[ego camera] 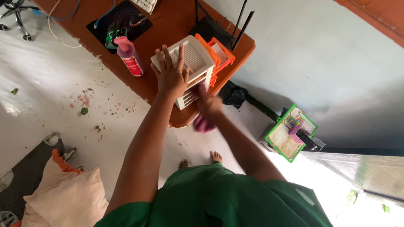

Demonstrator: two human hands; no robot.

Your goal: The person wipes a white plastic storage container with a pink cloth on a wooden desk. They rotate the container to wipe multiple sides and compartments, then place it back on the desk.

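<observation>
Two hands are at work here, both yours, over one white plastic rack (198, 56) that stands near the edge of a reddish-brown desk (168, 25). One orange tray (221, 52) sits right against the rack's far side. One pink spray bottle (129, 56) stands on the desk just beside the rack, and behind it lies one black mouse pad (122, 19) with one mouse (138, 19) on it. One black router (212, 29) with antennas stands at the back of the desk. On the floor you have one green tray (292, 132) filled with papers and small things, well apart from the desk, and one pale cushion (69, 195) lower left.

Your right hand (208, 107) is blurred, so its fingers cannot be counted. They look curled around a pink cloth (204, 124), which bulges below the hand against the front of the rack, but how tightly is unclear. The rack's lower shelves are partly hidden behind that hand. A keyboard (145, 4) and an office chair (17, 17) are cut off at the top edge.

Your left hand (170, 73) lies flat on the top shelf of the rack, fingers straight and spread apart, gripping nothing, palm pressed on the front corner.
</observation>
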